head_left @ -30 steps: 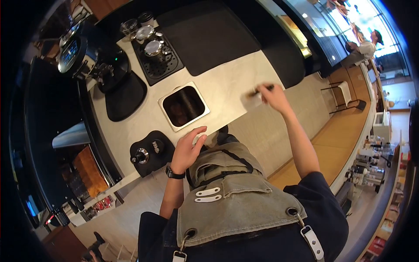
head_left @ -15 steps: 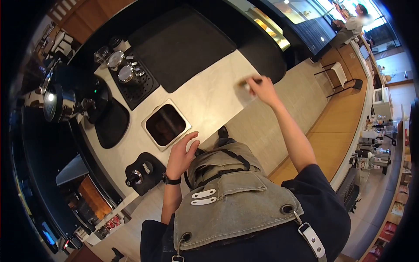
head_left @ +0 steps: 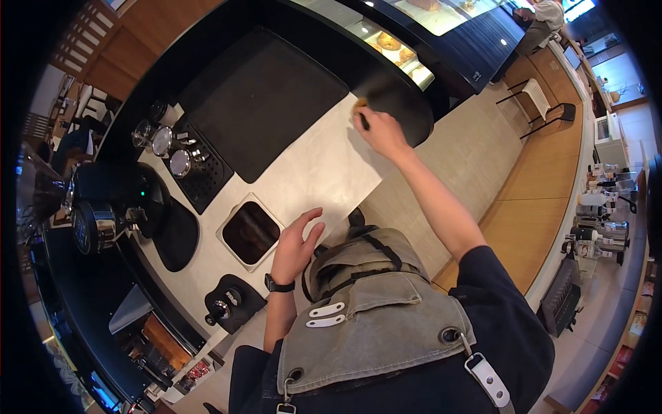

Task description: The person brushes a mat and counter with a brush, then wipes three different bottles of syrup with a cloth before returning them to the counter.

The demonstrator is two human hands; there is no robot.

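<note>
My right hand (head_left: 383, 132) is closed around a small brush with a dark handle and a tan end (head_left: 359, 103), partly hidden by the fingers. It is over the far right end of the pale counter (head_left: 314, 169), beside the edge of a black mat (head_left: 276, 90). My left hand (head_left: 298, 243), with a dark watch on the wrist, hovers with fingers apart and holds nothing. Nearest to it is a square steel-rimmed bin (head_left: 233, 257) set into the counter, its inside dark brown.
A coffee grinder (head_left: 103, 207) stands at the left. Metal cups (head_left: 181, 164) sit on a black perforated tray (head_left: 207, 196). A tamper (head_left: 219, 310) rests on a black mat near the front edge. Beyond are a lit pastry case (head_left: 389, 43), a chair (head_left: 538, 100) and another person (head_left: 541, 27).
My right hand has moved with the brush away from the counter's front edge, toward the black mat. My left hand stays open near the bin. The view has shifted somewhat.
</note>
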